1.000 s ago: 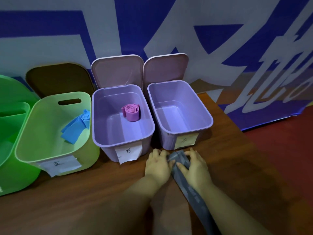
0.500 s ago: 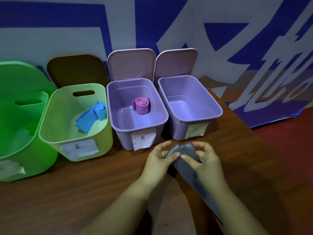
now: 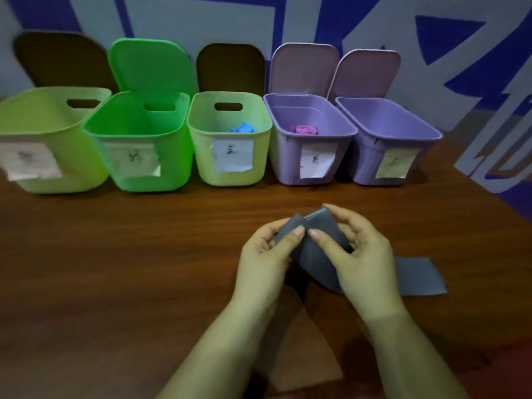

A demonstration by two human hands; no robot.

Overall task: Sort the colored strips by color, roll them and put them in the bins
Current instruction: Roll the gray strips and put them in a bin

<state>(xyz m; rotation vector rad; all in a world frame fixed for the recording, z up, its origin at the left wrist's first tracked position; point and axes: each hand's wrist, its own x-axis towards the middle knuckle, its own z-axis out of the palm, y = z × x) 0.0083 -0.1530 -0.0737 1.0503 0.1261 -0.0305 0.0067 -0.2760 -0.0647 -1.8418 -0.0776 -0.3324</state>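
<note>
the strip [image 3: 316, 254] is showing dark grey on a brown wood-grain table [image 3: 115, 269]. 2 bins [image 3: 230, 168] are looking pale green, 1 bright green [image 3: 144, 174], 2 lilac [image 3: 290, 165]; inside are lying a blue strip [image 3: 240, 128] and a pink roll [image 3: 304, 129].

The table [image 3: 144, 254] looks like dark wood with a visible grain and a slight sheen. The five bins along its far edge are smooth plastic, each with a paper label [image 3: 232, 155]. The grey strip [image 3: 316, 254] looks matt and pliable, rubbery.
</note>
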